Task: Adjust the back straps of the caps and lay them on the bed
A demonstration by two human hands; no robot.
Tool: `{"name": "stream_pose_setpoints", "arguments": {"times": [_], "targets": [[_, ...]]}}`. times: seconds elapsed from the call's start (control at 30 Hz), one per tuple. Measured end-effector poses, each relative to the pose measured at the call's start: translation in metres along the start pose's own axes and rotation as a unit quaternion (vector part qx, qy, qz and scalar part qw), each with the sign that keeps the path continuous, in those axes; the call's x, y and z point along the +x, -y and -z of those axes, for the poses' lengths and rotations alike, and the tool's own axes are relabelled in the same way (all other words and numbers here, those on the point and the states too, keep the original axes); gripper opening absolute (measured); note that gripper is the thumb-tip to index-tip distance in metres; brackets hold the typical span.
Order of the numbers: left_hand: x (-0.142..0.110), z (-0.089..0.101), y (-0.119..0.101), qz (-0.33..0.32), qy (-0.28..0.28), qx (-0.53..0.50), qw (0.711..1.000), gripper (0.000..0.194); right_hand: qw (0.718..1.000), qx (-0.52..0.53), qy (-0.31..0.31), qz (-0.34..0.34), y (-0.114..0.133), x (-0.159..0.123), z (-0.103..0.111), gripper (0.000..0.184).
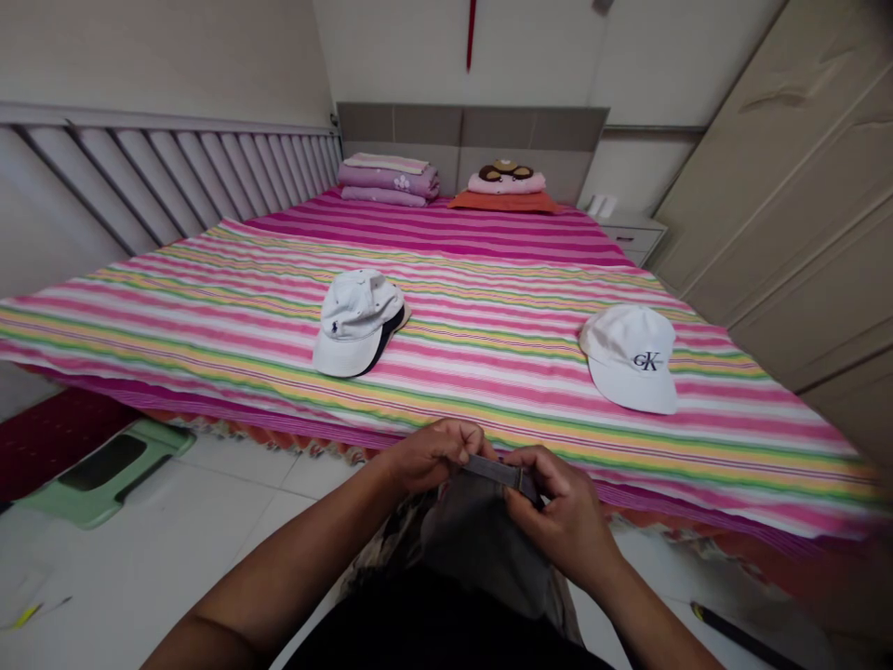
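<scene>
My left hand point(433, 458) pinches one end of a grey strap point(490, 471) on what looks like a grey cap point(478, 535), held close to my body. My right hand point(562, 507) grips the strap's other end beside a small metal buckle, thumb below and fingers above. The cap's body hangs beneath the strap, partly lost in shadow. Beyond my hands, a white cap point(353, 326) lies on the bed at left, with a dark brim showing under its own. At right rests another white cap point(632, 358) with dark letters on its front.
A striped sheet point(481, 349) covers the bed in front of me. Folded purple bedding point(387, 181) and an orange cushion point(502, 202) sit by the headboard point(419, 121). On the floor at left is a green stool point(98, 475); a dark stick-like object point(739, 636) lies at lower right.
</scene>
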State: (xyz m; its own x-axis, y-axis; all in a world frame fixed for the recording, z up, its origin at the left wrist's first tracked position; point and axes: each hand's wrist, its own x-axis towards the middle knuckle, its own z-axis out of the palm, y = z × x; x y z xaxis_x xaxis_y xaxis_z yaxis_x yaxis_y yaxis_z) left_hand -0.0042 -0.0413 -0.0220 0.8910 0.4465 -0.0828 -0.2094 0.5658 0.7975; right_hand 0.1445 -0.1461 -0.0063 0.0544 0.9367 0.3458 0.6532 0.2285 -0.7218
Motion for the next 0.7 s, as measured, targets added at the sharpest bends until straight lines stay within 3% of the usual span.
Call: {"name": "stream_pose_setpoints", "arguments": {"times": [0.23,0.37,0.57,0.7], "targets": [[0.001,0.005,0.000,-0.012,0.024,-0.018,0.999,0.007,0.990,0.109,0.019,-0.085,-0.006,-0.001,-0.007,0.009],[0.002,0.005,0.000,-0.016,0.005,-0.006,1.000,0.005,0.981,0.164,0.053,-0.093,-0.006,0.003,-0.004,0.022],[0.005,0.003,-0.004,0.001,0.003,0.002,1.000,0.004,0.911,0.318,0.204,-0.165,-0.006,0.022,0.010,0.023],[0.007,0.003,-0.006,0.001,0.005,0.017,1.000,0.006,0.887,0.360,0.206,-0.202,-0.009,0.034,0.012,0.020]]}}
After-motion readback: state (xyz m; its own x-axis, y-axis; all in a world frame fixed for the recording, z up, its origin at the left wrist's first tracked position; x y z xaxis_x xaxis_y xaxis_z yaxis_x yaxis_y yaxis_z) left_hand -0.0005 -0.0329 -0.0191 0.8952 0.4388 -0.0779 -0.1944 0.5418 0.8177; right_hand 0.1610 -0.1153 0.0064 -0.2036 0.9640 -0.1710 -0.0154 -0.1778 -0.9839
